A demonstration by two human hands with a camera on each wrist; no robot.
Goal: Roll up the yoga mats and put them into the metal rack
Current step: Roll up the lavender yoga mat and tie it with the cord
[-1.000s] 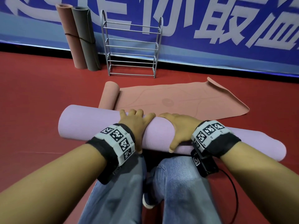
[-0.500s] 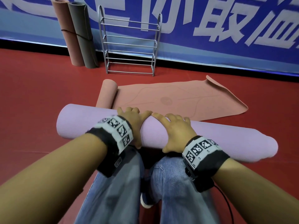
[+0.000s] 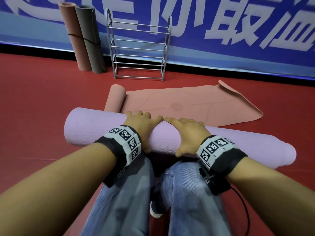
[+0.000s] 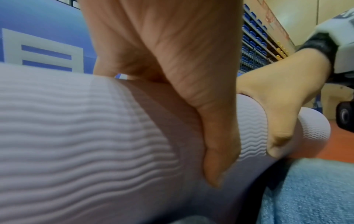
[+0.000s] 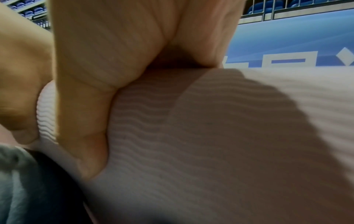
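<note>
Red floor (image 3: 42, 103) holds four mats: both hands, left hand (image 3: 142, 125) and right hand (image 3: 187, 132), grip one lilac roll (image 3: 95, 126).

We see a smooth red floor (image 3: 42, 108), a blue banner with large white characters (image 3: 221, 23) along the wall, and blue stadium seats (image 4: 252, 45) behind a railing

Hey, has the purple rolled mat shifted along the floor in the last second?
No, not noticeably. The purple rolled mat still lies across the near, rolled end of the orange mat.
</note>
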